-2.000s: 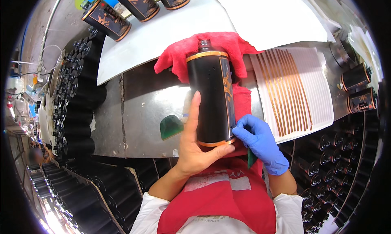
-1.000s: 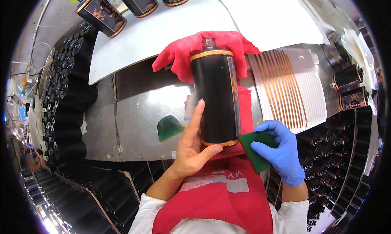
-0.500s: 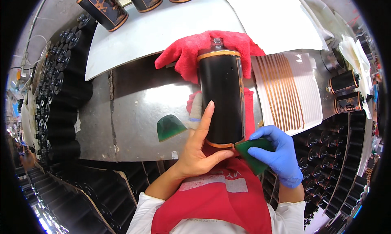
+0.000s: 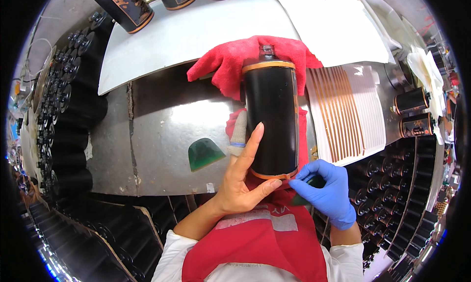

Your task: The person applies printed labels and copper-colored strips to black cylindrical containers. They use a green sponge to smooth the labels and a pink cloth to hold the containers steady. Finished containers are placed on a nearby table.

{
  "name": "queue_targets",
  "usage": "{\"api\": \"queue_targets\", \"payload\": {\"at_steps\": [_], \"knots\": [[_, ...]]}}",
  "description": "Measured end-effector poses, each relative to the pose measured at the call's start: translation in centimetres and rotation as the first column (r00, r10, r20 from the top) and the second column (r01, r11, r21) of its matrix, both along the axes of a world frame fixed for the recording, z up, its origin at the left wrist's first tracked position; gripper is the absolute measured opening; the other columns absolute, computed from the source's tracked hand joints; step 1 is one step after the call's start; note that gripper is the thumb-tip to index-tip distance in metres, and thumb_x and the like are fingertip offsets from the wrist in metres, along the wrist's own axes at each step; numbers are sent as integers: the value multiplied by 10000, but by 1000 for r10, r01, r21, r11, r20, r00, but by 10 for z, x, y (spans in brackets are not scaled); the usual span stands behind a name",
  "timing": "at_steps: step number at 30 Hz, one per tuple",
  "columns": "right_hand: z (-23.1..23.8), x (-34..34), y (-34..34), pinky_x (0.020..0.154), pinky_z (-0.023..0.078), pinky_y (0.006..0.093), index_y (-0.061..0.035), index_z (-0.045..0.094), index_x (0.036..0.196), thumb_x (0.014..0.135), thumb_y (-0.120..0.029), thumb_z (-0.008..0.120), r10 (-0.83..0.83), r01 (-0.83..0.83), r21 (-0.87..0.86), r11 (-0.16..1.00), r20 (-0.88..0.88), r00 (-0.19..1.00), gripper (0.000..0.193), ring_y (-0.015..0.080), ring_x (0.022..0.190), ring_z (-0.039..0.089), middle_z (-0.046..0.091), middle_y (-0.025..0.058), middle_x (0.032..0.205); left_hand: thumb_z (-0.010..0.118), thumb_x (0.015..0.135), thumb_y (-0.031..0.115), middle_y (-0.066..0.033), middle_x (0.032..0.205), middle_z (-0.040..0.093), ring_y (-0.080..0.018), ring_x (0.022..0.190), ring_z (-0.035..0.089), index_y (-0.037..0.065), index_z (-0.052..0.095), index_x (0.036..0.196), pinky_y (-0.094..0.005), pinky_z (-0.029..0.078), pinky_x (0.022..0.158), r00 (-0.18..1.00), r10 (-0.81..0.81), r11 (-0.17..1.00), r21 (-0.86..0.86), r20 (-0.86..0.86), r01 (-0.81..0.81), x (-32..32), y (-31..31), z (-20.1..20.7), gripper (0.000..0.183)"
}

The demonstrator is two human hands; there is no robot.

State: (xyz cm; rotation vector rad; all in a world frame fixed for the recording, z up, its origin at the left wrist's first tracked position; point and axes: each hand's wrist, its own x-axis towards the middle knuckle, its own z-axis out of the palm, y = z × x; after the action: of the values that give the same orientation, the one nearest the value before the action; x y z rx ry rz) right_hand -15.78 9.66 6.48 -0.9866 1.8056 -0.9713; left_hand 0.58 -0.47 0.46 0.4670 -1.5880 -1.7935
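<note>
A black cylindrical bottle [image 4: 271,117] with gold-coloured bands lies on red cloth [image 4: 219,68], its neck pointing away from me. My left hand [image 4: 239,181] steadies its left side and near end; the thumb reaches along the lower rim, and one finger wears a grey cloth sleeve. At the rim's right end, my blue-gloved right hand [image 4: 327,192] pinches close to the gold band while keeping a dark green scraper [image 4: 318,182] in its grip, mostly hidden by the fingers. Whether those fingertips also hold the band's end is too small to tell.
Another green scraper [image 4: 204,153] rests on the metal table [image 4: 162,144]. To the right lies a white sheet [image 4: 375,125] bearing gold-brown strips [image 4: 338,112]. Decorated bottles [image 4: 128,9] stand on a white board [image 4: 196,31] at the back. Stacked black bottles [image 4: 73,100] line both sides.
My right hand has moved in to the bottle's lower rim, its fingers now pinched, and the scraper has turned mostly behind them. My left hand stays on the bottle.
</note>
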Motion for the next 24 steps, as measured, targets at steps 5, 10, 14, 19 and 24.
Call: {"api": "queue_targets", "payload": {"at_steps": [5,10,14,19,24], "knots": [[11,9,-12,542,496,174,17,635,827,801,-64,704,-63,61,31,998,74,995,109,72,596,626,665,55,718,696,759,28,-200,1456,282,-288,1339,311,5,184,1453,-341,251,1075,996,-30,1000,4,83,29,5,-1,1,863],[12,15,-12,542,491,174,17,648,848,799,-54,699,-85,86,-10,996,59,995,100,68,608,627,664,50,715,733,733,26,-192,1476,241,-300,1359,266,31,192,1457,-344,241,1082,994,-42,998,58,101,36,5,0,1,903],[16,17,-13,542,483,174,10,659,837,792,-38,695,-115,113,25,993,155,981,75,53,602,615,663,39,715,757,712,21,-195,1478,235,-306,1360,260,47,194,1461,-342,242,1081,993,-36,999,43,114,32,5,1,-1,938],[11,19,-10,521,455,166,11,662,807,776,-41,705,-74,73,-50,996,-30,997,75,35,576,585,662,36,708,775,689,19,-198,1481,230,-309,1359,262,65,203,1463,-341,245,1078,994,-32,999,17,107,30,5,-1,-4,963],[10,17,-12,505,426,152,4,664,787,780,-58,706,-149,146,46,988,44,988,75,18,561,555,640,12,660,689,704,-141,-130,1501,175,-237,1314,334,101,55,1479,-343,431,994,982,-73,994,-67,172,85,5,-5,-1,1031]]}}
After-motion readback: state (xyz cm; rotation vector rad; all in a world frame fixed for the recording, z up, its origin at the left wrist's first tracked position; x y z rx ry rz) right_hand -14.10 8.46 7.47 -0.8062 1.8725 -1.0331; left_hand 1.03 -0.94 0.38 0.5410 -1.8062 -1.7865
